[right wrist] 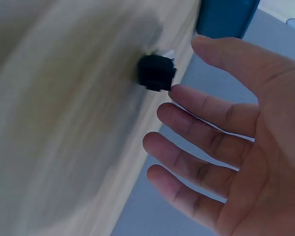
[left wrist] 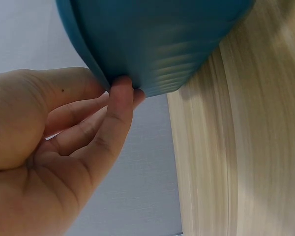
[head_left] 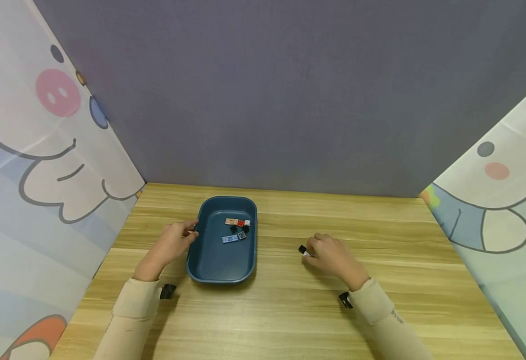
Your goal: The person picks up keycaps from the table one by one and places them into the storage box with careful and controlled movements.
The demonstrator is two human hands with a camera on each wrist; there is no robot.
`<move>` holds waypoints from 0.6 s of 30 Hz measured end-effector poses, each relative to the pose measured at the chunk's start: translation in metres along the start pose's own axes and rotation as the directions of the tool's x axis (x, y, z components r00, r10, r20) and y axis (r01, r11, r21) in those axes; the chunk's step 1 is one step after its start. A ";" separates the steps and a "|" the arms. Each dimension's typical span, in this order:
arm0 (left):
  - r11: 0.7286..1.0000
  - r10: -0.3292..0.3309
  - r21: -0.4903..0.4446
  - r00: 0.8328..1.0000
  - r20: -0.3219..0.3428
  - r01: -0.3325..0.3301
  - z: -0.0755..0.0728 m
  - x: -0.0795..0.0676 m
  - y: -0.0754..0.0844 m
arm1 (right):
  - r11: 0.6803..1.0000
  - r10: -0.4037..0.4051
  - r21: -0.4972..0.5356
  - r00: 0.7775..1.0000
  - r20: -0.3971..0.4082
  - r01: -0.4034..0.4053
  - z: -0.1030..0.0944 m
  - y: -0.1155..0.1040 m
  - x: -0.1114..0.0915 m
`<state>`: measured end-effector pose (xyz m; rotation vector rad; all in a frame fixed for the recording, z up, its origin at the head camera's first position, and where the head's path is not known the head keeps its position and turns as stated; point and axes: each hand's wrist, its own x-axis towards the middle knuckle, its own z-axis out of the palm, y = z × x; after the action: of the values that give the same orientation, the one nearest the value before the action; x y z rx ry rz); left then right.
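My left hand [head_left: 168, 246] pinches the left rim of a dark blue tray [head_left: 220, 272], thumb at the rim and a finger against the outer wall [left wrist: 147, 39]. Inside the tray lie several small pieces: a peach strip [head_left: 231, 221], a light blue strip [head_left: 229, 239], a red piece [head_left: 241, 223] and some black and white ones. To the right, my right hand [head_left: 332, 256] hovers low by a small black block [head_left: 302, 248] and a small white piece [head_left: 306, 254]. In the right wrist view its thumb and fingers are spread apart, the index fingertip right at the black block [right wrist: 156, 72].
The wooden table [head_left: 290, 320] carries the tray and the loose pieces. A grey panel [head_left: 263, 100] rises behind it, and cartoon-printed cloths [head_left: 33, 175] flank both sides. A black strap piece [head_left: 346, 300] hangs at the right wrist, another [head_left: 168, 291] at the left.
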<state>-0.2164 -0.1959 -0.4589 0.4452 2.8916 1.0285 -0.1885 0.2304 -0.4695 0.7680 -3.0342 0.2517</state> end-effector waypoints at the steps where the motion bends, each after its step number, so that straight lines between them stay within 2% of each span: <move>1: 1.000 0.000 0.000 1.000 0.002 0.000 0.000 0.000 0.000 | 1.000 0.006 -0.003 1.000 0.007 -0.006 0.001 0.000 -0.001; 11: 1.000 0.009 -0.009 1.000 0.001 -0.009 0.000 0.000 -0.002 | 0.998 0.064 -0.006 0.997 0.040 -0.063 0.011 0.000 -0.003; 18: 1.000 -0.002 -0.009 1.000 0.003 0.002 0.001 0.000 -0.001 | 0.998 0.061 -0.030 0.998 0.035 -0.060 0.012 0.000 -0.004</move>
<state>-0.2168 -0.1963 -0.4602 0.4420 2.8834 1.0391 -0.1850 0.2301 -0.4818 0.6872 -3.0913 0.1961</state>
